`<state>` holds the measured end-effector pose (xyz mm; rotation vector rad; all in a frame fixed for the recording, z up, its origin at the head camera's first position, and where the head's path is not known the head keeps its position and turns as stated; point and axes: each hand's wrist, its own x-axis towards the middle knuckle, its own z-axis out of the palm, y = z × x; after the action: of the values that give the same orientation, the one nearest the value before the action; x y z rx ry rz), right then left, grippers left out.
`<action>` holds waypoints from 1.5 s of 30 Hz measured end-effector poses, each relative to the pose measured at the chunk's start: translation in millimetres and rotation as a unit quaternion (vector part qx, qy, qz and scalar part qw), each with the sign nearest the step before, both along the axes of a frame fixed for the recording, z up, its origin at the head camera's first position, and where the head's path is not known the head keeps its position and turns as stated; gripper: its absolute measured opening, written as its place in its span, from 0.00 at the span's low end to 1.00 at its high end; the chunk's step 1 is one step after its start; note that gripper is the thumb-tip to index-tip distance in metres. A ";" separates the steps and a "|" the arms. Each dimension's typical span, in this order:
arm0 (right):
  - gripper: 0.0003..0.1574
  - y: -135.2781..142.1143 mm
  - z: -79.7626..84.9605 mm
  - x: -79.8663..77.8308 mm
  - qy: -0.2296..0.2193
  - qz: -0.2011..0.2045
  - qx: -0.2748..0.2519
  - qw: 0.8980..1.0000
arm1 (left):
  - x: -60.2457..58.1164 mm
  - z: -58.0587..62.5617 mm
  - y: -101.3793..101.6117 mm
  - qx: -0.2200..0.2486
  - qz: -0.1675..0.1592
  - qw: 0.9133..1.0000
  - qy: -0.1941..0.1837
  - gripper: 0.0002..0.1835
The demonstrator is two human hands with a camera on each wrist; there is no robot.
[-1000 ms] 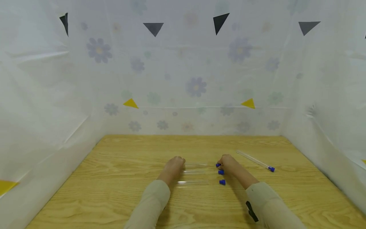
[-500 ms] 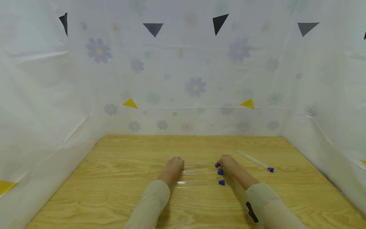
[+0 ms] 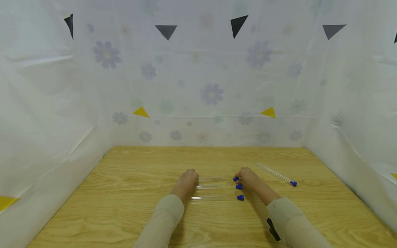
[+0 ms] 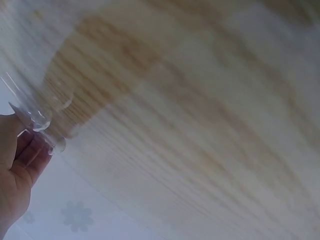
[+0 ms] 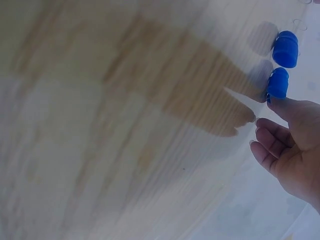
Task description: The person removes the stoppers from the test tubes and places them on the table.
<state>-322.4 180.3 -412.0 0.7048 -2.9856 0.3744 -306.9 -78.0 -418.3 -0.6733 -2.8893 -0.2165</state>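
Observation:
Three clear test tubes lie side by side on the wooden table: a near tube, a middle tube and a far tube. My left hand pinches the far tube's rounded left end; in the left wrist view its fingers and thumb close round it. Right of the tubes sit a near blue cap, a middle blue cap and a far blue cap. My right hand pinches the far cap, which the right wrist view hides. There, the thumb lies just behind another blue cap.
A capped clear tube lies slantwise on the table, to the right of my right hand. Pale flower-patterned sheeting stands behind the table and along both sides.
My left hand has shifted very slightly to the left. My right hand, the tubes and the caps look unmoved.

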 end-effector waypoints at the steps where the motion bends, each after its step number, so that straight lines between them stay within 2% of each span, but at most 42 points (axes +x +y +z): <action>1: 0.03 0.1 0.0 0.1 -0.003 -0.004 -0.001 1.000 | -0.2 -0.6 0.0 0.001 -0.001 1.000 0.002 0.06; 7: 0.08 1.2 0.2 1.1 -0.011 -0.017 -0.006 1.000 | -0.7 -1.4 0.3 -0.002 -0.002 1.000 0.006 0.06; 15: 0.02 2.6 -0.8 0.2 0.012 0.000 0.008 1.000 | 1.8 0.7 1.0 -0.017 0.002 1.000 -0.014 0.07; 27: 0.09 3.3 -0.8 2.4 0.007 -0.009 0.017 1.000 | 5.1 -0.1 2.3 -0.012 0.008 1.000 0.003 0.09; 36: 0.09 3.3 0.3 5.0 0.025 0.002 0.013 1.000 | 1.6 -0.1 0.8 -0.008 0.023 1.000 -0.018 0.08; 41: 0.10 3.3 -0.1 5.7 0.033 0.007 0.020 0.999 | 0.4 0.7 -0.7 -0.015 0.031 0.998 -0.044 0.07; 45: 0.10 3.4 0.2 5.8 0.036 0.010 0.023 0.999 | 0.5 0.3 -2.0 -0.018 0.029 0.999 -0.040 0.06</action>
<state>-316.7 183.7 -411.8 0.7377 -2.9289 0.2771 -306.3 -80.0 -418.0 -0.5990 -2.9916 -0.1885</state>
